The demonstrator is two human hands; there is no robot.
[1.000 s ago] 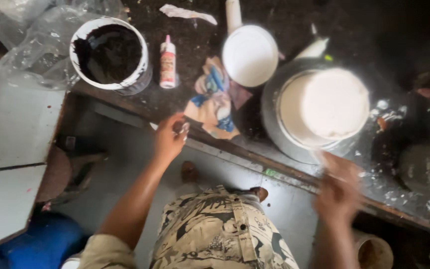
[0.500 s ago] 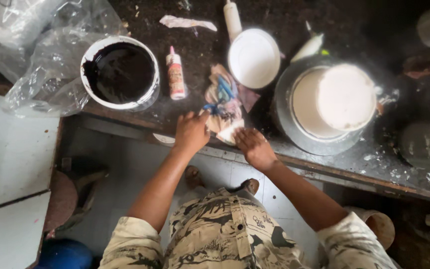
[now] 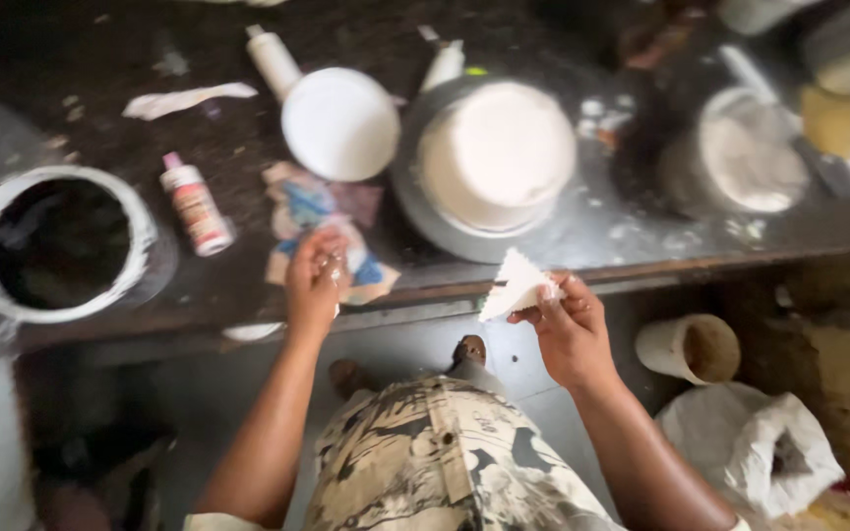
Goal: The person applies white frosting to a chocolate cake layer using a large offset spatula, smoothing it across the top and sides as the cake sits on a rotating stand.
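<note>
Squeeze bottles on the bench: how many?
3. Small pink-capped bottle beside the dark bucket; white bottle behind the white bowl; another behind the big tub. Blurred right side may hide more.

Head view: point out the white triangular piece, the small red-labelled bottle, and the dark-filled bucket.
white triangular piece (image 3: 516,285), head view, middle of its flat face, held by the right hand (image 3: 571,329).
small bottle (image 3: 195,205), head view, on its red label.
dark-filled bucket (image 3: 140,221), head view, on its white rim.

Light: dim, soft daylight, brightest toward 5 o'clock.
Shadows: deep at 12 o'clock and 8 o'clock.
Glare: white bucket lid (image 3: 496,152) washed out.
Blur: motion smear everywhere, worst at the edges.
</note>
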